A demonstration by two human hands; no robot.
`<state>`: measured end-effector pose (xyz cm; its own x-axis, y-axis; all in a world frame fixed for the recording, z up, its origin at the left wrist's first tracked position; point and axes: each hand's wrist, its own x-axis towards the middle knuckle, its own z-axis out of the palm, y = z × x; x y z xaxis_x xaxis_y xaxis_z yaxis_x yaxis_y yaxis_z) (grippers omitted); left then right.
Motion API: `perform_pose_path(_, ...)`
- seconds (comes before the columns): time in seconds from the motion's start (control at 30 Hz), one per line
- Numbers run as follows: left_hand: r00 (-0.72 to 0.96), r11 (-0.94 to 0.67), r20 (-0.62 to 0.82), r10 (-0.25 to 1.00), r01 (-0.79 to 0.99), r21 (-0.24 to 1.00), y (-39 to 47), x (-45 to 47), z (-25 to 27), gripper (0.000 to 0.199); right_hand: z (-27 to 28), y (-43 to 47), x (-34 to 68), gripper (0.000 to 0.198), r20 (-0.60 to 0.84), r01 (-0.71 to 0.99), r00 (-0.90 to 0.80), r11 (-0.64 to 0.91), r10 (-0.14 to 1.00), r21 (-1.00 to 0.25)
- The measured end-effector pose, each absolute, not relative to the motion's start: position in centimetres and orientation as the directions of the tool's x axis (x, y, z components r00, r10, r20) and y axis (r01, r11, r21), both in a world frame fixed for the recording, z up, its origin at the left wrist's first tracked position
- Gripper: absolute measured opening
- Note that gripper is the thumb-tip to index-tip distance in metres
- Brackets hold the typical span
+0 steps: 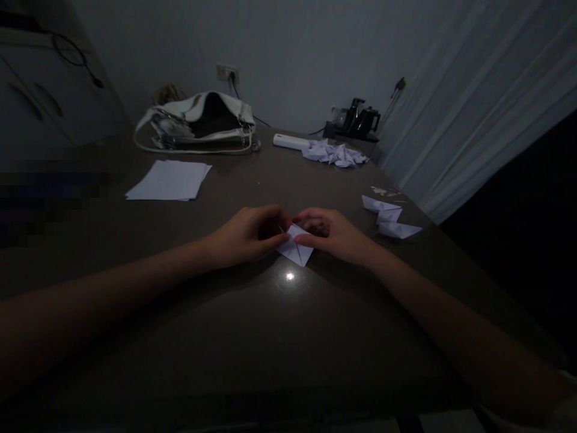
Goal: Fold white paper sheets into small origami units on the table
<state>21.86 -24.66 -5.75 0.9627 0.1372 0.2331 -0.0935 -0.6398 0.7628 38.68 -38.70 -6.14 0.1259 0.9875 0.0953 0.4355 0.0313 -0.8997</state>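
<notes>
A small folded piece of white paper (297, 252) is held between my two hands, low over the dark table. My left hand (252, 236) grips its left side, the thumb lying on top and the fingers curled behind. On the other side my right hand (332, 233) pinches the paper, with its thumb pressed on the upper face near a crease. The paper has a pointed lower corner and a fold line down its middle. My fingertips behind it are partly hidden.
Several folded paper pieces (391, 218) lie to the right. Behind are a heap of folded papers (336, 154), a white elongated object (291, 142), a stack of white sheets (169, 180) and a white handbag (198, 123). A dark kettle (367, 122) stands at the far corner.
</notes>
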Motion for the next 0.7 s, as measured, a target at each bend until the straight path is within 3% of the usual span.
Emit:
perform_pose_path(0.33, 0.96, -0.635, 0.226, 0.165, -0.072, 0.769, -24.69, 22.01, -5.81, 0.04, -6.12, -38.6, 38.74, 0.022, 0.143, 0.442, 0.144, 0.066, 0.979, -0.895)
perform_pose_path(0.7, 0.951, -0.732, 0.206, 0.23, 0.029, 0.681, -24.75, 21.9, -5.45, 0.04, -6.0, -38.48, 38.65, 0.021, 0.209, 0.48, 0.234, 0.074, 0.95, -0.874)
